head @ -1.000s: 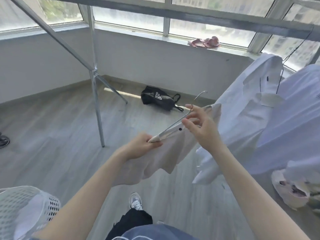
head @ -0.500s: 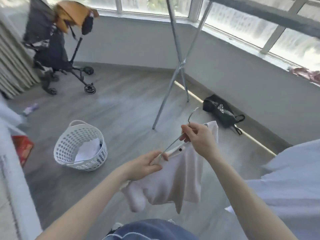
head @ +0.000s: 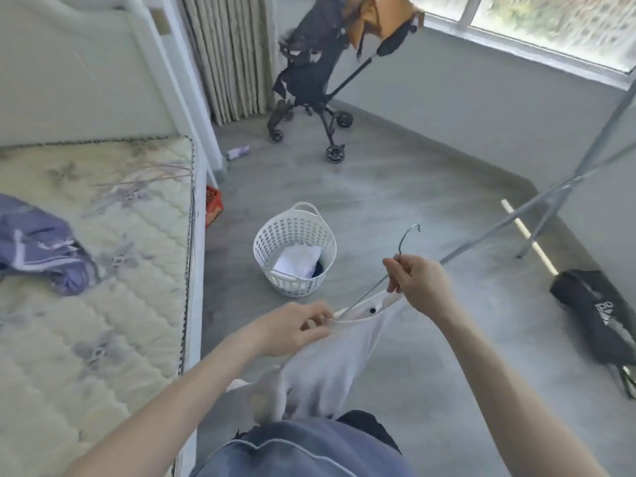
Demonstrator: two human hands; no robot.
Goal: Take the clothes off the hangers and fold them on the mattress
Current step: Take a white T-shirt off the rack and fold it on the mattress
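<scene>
A small white garment hangs from a thin wire hanger in front of me, over the floor. My right hand pinches the hanger just below its hook. My left hand grips the garment's top edge at the hanger's left end. The quilted mattress with a pale floral print lies to my left, its edge close to my left arm. A crumpled purple garment rests on the mattress at the far left.
A white perforated laundry basket with white cloth inside stands on the grey floor ahead. A black stroller is further back by the curtain. Metal rack legs and a black bag are at the right.
My view has swung left from the rack to the mattress and basket. Both hands keep hold of the hanger and white garment, now carried closer to the mattress edge.
</scene>
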